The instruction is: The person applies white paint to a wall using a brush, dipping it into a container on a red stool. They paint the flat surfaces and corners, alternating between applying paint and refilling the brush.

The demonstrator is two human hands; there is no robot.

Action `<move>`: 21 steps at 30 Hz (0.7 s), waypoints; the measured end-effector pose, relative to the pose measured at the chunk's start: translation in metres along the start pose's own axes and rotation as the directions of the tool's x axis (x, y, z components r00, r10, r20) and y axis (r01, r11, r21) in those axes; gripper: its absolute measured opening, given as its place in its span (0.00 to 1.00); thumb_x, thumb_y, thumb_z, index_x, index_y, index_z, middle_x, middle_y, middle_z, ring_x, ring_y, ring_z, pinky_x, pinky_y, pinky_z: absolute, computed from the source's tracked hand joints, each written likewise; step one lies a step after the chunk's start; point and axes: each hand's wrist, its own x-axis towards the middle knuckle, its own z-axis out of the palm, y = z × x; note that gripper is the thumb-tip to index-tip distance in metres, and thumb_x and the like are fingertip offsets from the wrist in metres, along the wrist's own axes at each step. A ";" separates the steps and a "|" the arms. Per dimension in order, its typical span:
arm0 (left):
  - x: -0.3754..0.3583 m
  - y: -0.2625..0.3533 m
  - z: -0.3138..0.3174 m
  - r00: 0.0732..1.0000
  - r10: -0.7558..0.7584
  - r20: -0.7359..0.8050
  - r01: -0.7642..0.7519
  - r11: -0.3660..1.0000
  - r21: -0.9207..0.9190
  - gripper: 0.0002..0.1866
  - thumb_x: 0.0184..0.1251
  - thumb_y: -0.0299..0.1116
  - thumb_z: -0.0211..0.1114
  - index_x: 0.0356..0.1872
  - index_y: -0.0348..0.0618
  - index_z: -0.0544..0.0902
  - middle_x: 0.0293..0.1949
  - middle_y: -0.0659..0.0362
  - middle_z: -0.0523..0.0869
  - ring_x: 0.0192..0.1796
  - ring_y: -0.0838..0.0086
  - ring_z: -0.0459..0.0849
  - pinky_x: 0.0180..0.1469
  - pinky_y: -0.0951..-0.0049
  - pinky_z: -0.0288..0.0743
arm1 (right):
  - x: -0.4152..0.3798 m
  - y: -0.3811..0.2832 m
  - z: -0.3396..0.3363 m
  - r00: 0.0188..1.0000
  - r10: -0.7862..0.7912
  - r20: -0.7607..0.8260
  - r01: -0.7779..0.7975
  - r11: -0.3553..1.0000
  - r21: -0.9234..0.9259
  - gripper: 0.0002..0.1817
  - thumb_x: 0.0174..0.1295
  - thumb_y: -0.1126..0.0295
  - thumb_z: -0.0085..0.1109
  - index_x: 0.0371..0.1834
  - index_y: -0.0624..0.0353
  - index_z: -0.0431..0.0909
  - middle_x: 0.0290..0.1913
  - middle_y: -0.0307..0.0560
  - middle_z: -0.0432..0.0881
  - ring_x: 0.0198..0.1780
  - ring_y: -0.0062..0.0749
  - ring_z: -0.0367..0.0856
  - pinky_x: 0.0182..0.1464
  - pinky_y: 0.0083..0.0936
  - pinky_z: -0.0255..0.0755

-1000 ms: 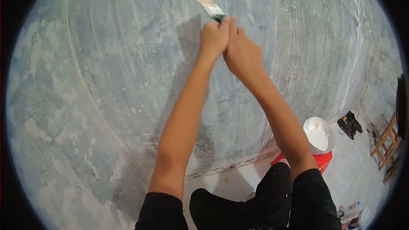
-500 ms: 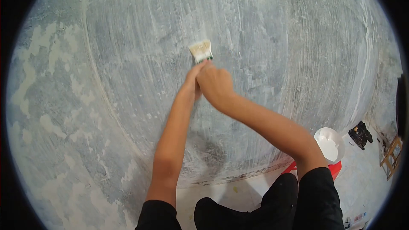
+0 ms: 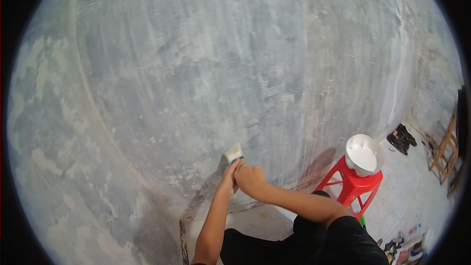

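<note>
A flat paintbrush [image 3: 234, 153] with pale bristles points up against the lower part of the grey, streaked wall [image 3: 196, 83]. Both hands are closed together around its handle, which they hide. My left hand [image 3: 228, 179] grips from the left side, while my right hand [image 3: 251, 180] wraps over from the right. Whether the bristle tips touch the wall is hard to tell. To the right, a white bowl [image 3: 363, 156] with white paint-like liquid inside sits on a red plastic stool [image 3: 354, 186].
A black crumpled item [image 3: 401, 139] lies on the floor by the wall at right, near a wooden frame [image 3: 444, 152]. Several small items [image 3: 405, 248] are scattered at lower right. The left wall section has pale patches [image 3: 41, 64].
Both hands and the paintbrush have moved down the wall, from about mid-height to near its base. The view has shifted, bringing the red stool and more floor into sight.
</note>
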 end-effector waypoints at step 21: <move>0.022 -0.112 0.103 0.892 0.450 0.039 -0.440 0.847 0.296 0.13 0.81 0.34 0.59 0.44 0.33 0.86 0.44 0.56 0.88 0.41 0.78 0.84 0.52 0.72 0.82 | -0.097 0.134 0.065 0.836 0.411 0.364 -0.331 -0.153 0.931 0.22 0.79 0.51 0.53 0.44 0.60 0.86 0.26 0.31 0.75 0.27 0.14 0.67 0.28 0.19 0.63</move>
